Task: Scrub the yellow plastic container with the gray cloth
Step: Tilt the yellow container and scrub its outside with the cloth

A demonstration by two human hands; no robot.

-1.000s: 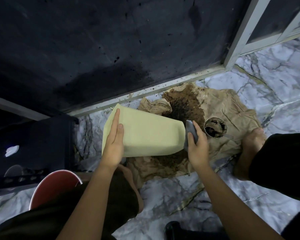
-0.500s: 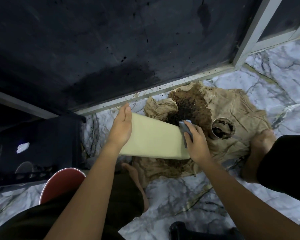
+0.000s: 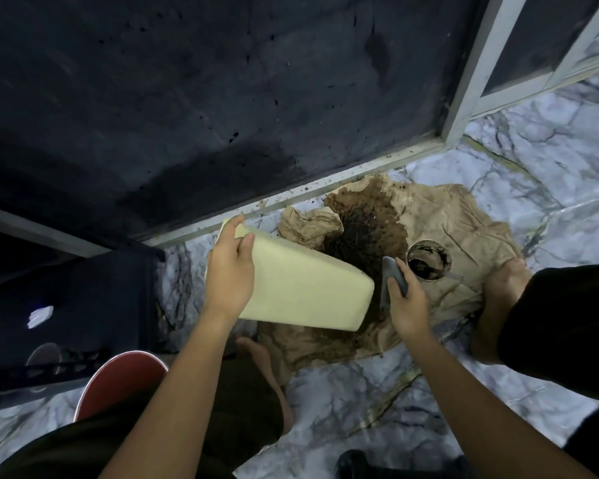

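- Most of the lower view is marble floor (image 3: 377,402), with a stained brown paper sheet (image 3: 457,223) spread on it against a dark wall.
- Over that sheet the yellow plastic container (image 3: 301,292) is held tilted on its side, its narrow end pointing right, above the dark wet patch.
- At the container's wide end the left hand (image 3: 227,271) is closed round the rim, thumb on the upper face and fingers curled over the edge.
- Just beside the narrow end, the right hand (image 3: 407,305) is clenched on the gray cloth (image 3: 393,278); whether the cloth touches the plastic I cannot tell.
- Near the cloth a small round cup (image 3: 428,260) of dark residue stands on the paper.
- My judgement: scrubbing is in hand, at the container's end face. Next, press the cloth flat against that end and rub while the left hand braces against the push.
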